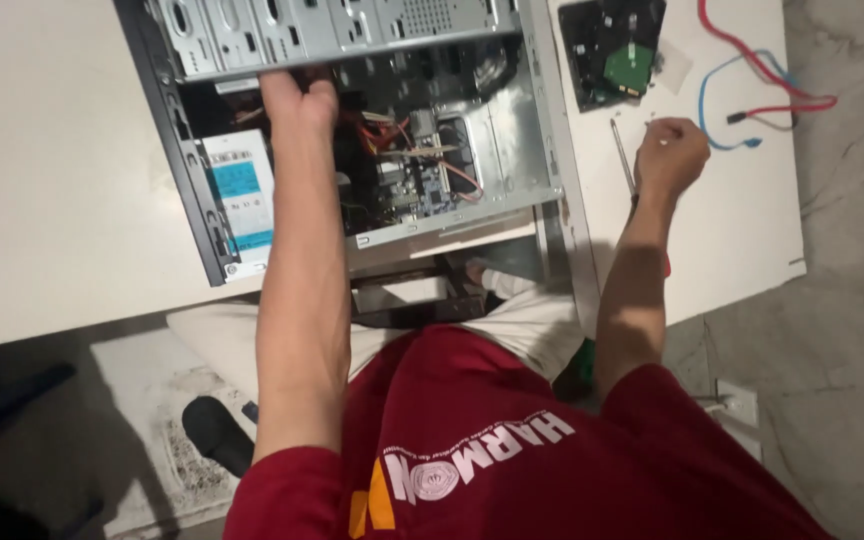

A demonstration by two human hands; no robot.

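An open computer case [542, 150] lies on a white table [52, 180]. My left hand [297, 98] reaches inside it, just under the metal drive cage [332, 30], and its fingertips are hidden behind the cage. Red and orange cables [382, 130] and the motherboard [417, 175] lie right of that hand. My right hand [672, 155] rests on the table to the right of the case with its fingers curled closed. It is beside the thin shaft of a screwdriver [620, 150]. Nothing shows in that hand.
A power supply with a blue and white label [242, 190] sits in the case's left end. A bare hard drive [612, 50] lies at the table's far right, with red and blue data cables [752, 75] beside it. The table edge [752, 285] drops to a stone floor.
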